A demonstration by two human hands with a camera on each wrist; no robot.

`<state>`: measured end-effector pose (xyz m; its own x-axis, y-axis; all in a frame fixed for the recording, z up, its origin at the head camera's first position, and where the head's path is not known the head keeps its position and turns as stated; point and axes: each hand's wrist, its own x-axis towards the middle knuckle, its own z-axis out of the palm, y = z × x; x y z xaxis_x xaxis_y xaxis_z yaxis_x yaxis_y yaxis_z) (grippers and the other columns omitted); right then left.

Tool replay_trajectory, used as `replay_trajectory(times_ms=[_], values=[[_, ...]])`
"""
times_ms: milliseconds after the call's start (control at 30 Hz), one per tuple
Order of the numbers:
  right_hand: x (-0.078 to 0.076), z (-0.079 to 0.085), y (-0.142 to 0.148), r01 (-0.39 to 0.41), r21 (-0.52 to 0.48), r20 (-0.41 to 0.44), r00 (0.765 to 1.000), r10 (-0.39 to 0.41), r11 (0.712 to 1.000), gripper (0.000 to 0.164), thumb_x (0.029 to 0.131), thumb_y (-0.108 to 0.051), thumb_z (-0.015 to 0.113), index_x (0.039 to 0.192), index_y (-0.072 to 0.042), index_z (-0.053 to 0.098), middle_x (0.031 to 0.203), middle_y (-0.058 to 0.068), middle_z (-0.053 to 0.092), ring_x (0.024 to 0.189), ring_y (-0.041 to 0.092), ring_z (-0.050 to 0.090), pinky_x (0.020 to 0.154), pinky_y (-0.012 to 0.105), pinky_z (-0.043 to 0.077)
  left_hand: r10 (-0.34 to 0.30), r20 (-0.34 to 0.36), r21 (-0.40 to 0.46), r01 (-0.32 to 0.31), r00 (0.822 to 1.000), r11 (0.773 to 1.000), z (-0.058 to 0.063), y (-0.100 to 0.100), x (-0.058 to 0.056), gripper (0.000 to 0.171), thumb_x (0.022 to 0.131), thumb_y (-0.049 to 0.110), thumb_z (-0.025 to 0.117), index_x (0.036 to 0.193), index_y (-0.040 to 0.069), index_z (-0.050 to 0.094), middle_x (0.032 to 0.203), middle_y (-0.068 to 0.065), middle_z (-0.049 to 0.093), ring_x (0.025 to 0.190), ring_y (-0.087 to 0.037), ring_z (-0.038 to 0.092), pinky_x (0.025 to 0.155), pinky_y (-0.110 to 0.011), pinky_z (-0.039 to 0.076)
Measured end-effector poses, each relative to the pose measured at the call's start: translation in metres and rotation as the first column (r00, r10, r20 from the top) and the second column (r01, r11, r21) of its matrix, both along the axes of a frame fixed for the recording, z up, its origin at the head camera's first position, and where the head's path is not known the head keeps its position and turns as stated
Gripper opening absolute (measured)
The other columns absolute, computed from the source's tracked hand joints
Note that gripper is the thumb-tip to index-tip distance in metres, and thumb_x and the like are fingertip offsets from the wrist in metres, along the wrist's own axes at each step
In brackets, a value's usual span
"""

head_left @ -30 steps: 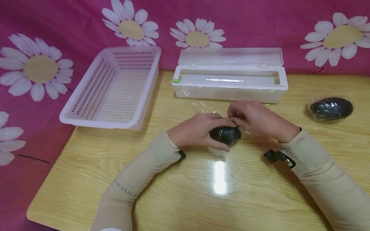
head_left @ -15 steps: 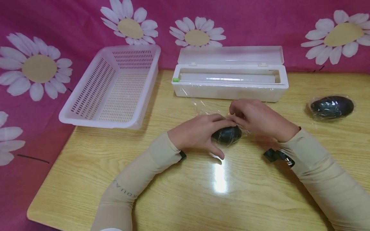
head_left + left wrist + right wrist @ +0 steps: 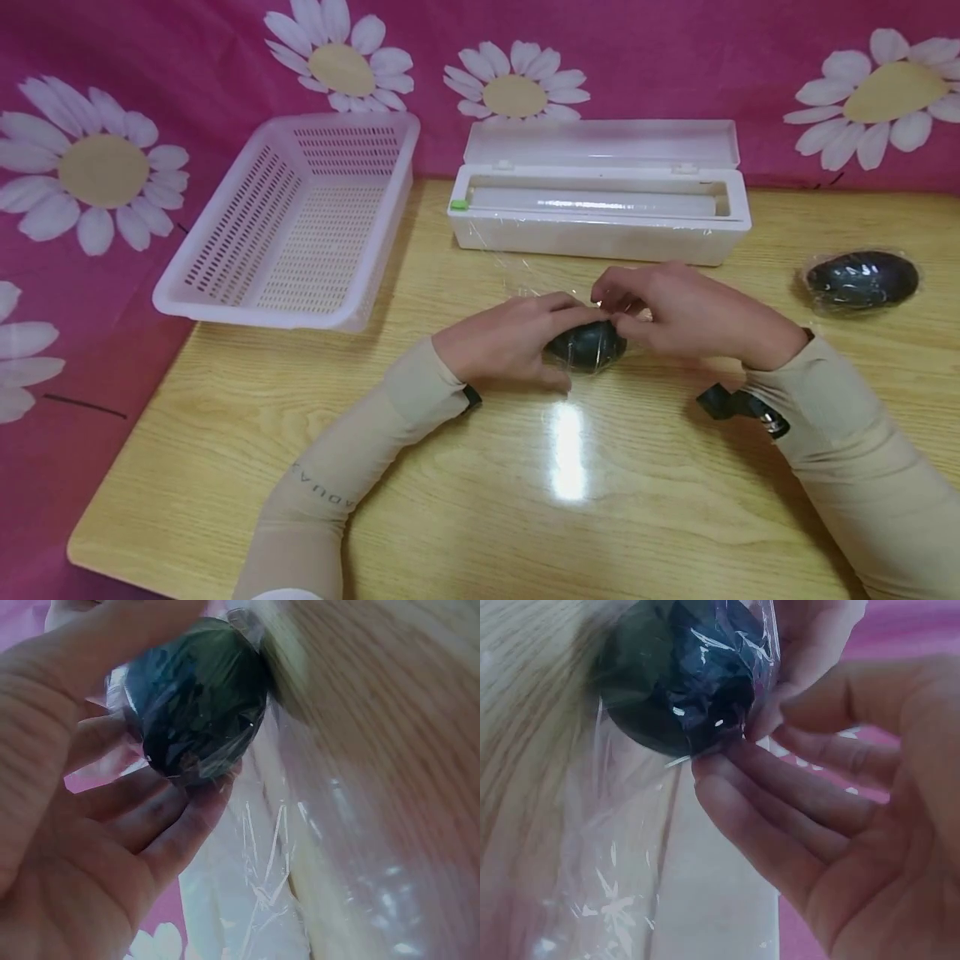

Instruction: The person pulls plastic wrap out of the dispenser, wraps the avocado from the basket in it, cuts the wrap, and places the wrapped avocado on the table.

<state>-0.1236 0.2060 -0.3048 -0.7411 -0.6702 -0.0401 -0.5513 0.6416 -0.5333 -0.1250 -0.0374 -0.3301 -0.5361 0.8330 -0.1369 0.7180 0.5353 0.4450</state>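
Left hand [image 3: 506,337] half curled over the dark ovoid fruit [image 3: 588,346] and holding it, forefinger along the far side, thumb toward the near side. Right hand [image 3: 682,312] loosely bent at the fruit's far right edge, thumb and forefinger close together on the cling film [image 3: 266,896], apparently pinching it. Fruit between both hands, nearer the left and partly beneath it; long axis apparently left to right, one end hidden. Skin smooth, greenish black, under glossy, creased film. Beyond the fingers: transparent, wrinkled film reaching toward a white plastic dispenser box [image 3: 600,237], lid raised, film roll [image 3: 592,202] inside. Farther right: second wrapped fruit [image 3: 862,281], elongated oval. Farther left: pale slotted plastic basket [image 3: 255,318]. Underneath: wood-grain tabletop [image 3: 637,517], glossy. Behind: magenta daisy-print cloth [image 3: 660,67].
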Motion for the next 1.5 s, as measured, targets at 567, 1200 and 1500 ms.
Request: replay_trajectory(times_ms=[567,1200,1500], values=[[0.012,-0.003,-0.012,-0.018,0.057,-0.015,1.000,0.019,0.998,0.077,0.075,-0.045,0.092,0.135,-0.013,0.057,0.121,0.005,0.072,0.108,0.018,0.070,0.095,0.044,0.058,0.005,-0.028,0.125,-0.001,1.000,0.992,-0.009,-0.003,-0.011,0.041,0.105,0.039,0.058,0.141,0.018,0.061,0.130,-0.001,0.070,0.116,-0.011,0.065,0.103,-0.028,0.052],[0.009,-0.017,-0.019,0.060,0.038,-0.094,0.994,-0.057,0.997,0.059,0.083,-0.046,0.084,0.125,-0.012,0.061,0.105,0.001,0.070,0.089,0.011,0.065,0.078,0.033,0.056,0.043,0.055,0.192,-0.053,0.998,0.980,-0.010,-0.003,-0.012,0.039,0.107,0.037,0.054,0.137,0.014,0.047,0.122,0.000,0.070,0.104,-0.009,0.067,0.095,-0.027,0.056],[0.005,-0.017,-0.017,0.064,0.020,-0.059,0.996,-0.063,0.998,0.065,0.080,-0.045,0.086,0.128,-0.012,0.058,0.093,-0.002,0.072,0.083,0.009,0.066,0.077,0.034,0.058,0.090,0.339,0.250,-0.182,0.936,0.951,-0.008,-0.006,-0.016,0.055,0.098,0.026,0.066,0.139,0.012,0.033,0.149,-0.010,0.047,0.129,-0.016,0.065,0.104,-0.026,0.053]])
